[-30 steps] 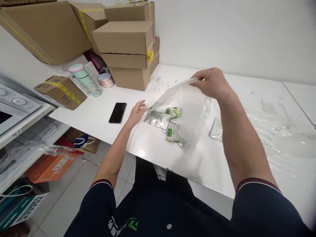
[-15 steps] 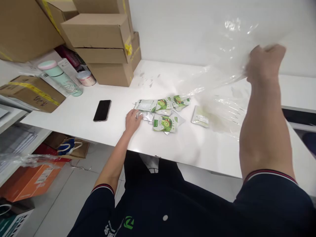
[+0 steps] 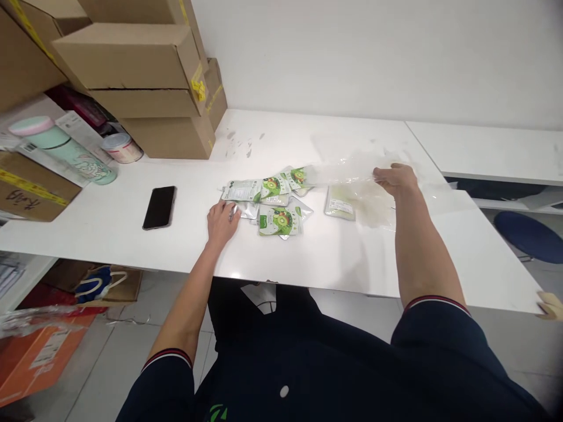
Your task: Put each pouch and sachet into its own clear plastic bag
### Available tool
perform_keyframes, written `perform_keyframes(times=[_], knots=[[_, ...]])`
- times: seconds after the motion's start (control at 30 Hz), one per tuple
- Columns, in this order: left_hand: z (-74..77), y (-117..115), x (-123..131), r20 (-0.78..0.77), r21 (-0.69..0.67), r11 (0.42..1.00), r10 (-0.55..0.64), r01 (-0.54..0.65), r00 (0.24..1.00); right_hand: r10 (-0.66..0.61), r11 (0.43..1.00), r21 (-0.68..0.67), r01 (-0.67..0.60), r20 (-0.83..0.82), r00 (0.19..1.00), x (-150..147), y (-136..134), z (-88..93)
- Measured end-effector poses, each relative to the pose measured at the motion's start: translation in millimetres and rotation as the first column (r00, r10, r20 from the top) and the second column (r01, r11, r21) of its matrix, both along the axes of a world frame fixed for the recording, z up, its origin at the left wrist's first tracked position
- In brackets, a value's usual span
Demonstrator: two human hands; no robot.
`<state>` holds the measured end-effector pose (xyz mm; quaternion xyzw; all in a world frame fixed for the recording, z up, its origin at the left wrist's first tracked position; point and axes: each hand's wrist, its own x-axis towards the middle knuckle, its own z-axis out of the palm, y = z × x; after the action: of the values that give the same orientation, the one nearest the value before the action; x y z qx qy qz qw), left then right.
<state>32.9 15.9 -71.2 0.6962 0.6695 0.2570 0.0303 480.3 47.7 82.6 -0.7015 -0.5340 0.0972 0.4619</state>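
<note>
My left hand (image 3: 222, 220) rests on the table at the left edge of a pile of pouches, its fingertips touching a silver pouch (image 3: 247, 209). Green-and-white fruit pouches (image 3: 278, 221) with kiwi pictures lie overlapping there. One pouch lies label side up (image 3: 241, 191). My right hand (image 3: 394, 177) is closed on a clear plastic bag (image 3: 343, 171), which stretches left across the table towards the pile. A pale green packet with a white label (image 3: 339, 204) lies between the pile and my right hand, partly beside or under the clear plastic; I cannot tell which.
A black phone (image 3: 159, 207) lies left of my left hand. Cardboard boxes (image 3: 145, 105) are stacked at the back left, near a mint bottle (image 3: 65, 149) and a tin (image 3: 122, 148). A blue stool (image 3: 530, 235) stands beyond the table's right side.
My right hand has come down from high up, bringing the plastic bag low over the table. My left hand stays by the pouches. The view has shifted to the right.
</note>
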Motion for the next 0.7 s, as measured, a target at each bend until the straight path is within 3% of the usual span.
perform_keyframes(times=[0.13, 0.2, 0.27, 0.33, 0.4, 0.43, 0.47, 0.5, 0.53, 0.57, 0.67, 0.7], knots=[[-0.1, 1.3, -0.6, 0.037, -0.014, 1.0, -0.001, 0.001, 0.999, -0.17, 0.98, -0.151, 0.129, -0.306, 0.937, 21.2, 1.3, -26.6], [0.5, 1.8, -0.8, 0.087, 0.0, 1.0, 0.004, -0.004, 0.996, -0.183, 0.98, -0.15, 0.129, -0.445, 0.877, 21.4, -2.9, -30.6], [3.5, -0.6, 1.1, 0.17, 0.046, 0.998, 0.029, -0.037, 0.985, -0.087, 0.996, -0.033, 0.081, -0.451, 0.888, 8.7, -7.4, -24.5], [10.9, -7.9, 5.9, 0.327, 0.086, 0.991, 0.067, -0.1, 0.943, 0.025, 0.982, 0.184, 0.035, -0.315, 0.949, -20.1, -13.6, -10.4], [22.8, -20.5, 13.0, 0.582, 0.049, 0.991, 0.073, -0.124, 0.81, 0.09, 0.93, 0.362, -0.06, -0.068, 0.994, -64.5, -24.9, 4.7], [29.9, -28.1, 16.5, 0.72, -0.006, 0.996, 0.063, -0.085, 0.691, 0.112, 0.917, 0.374, -0.139, 0.093, 0.989, -91.1, -32.9, 9.7], [37.3, -36.2, 19.1, 0.836, -0.068, 0.998, 0.062, -0.01, 0.544, 0.175, 0.921, 0.302, -0.246, 0.245, 0.954, -119.1, -42.3, 11.7], [44.3, -44.4, 20.3, 0.911, -0.115, 0.99, 0.072, 0.083, 0.405, 0.321, 0.906, 0.151, -0.395, 0.361, 0.875, -147.3, -52.5, 10.1], [50.3, -52.5, 19.6, 0.952, -0.14, 0.977, 0.088, 0.162, 0.294, 0.514, 0.832, -0.033, -0.554, 0.419, 0.748, -174.5, -62.7, 4.8], [54.8, -60.1, 16.6, 0.97, -0.159, 0.966, 0.114, 0.205, 0.215, 0.686, 0.699, -0.177, -0.693, 0.441, 0.579, -199.4, -72.0, -4.0], [56.9, -80.3, -4.1, 0.972, -0.209, 0.973, 0.196, 0.103, 0.127, 0.882, 0.389, -0.329, -0.861, 0.403, 0.244, -253.4, -87.5, -42.2], [54.3, -85.9, -13.2, 0.969, -0.223, 0.974, 0.218, 0.03, 0.117, 0.906, 0.326, -0.363, -0.873, 0.384, 0.178, -264.7, -87.1, -55.6]])
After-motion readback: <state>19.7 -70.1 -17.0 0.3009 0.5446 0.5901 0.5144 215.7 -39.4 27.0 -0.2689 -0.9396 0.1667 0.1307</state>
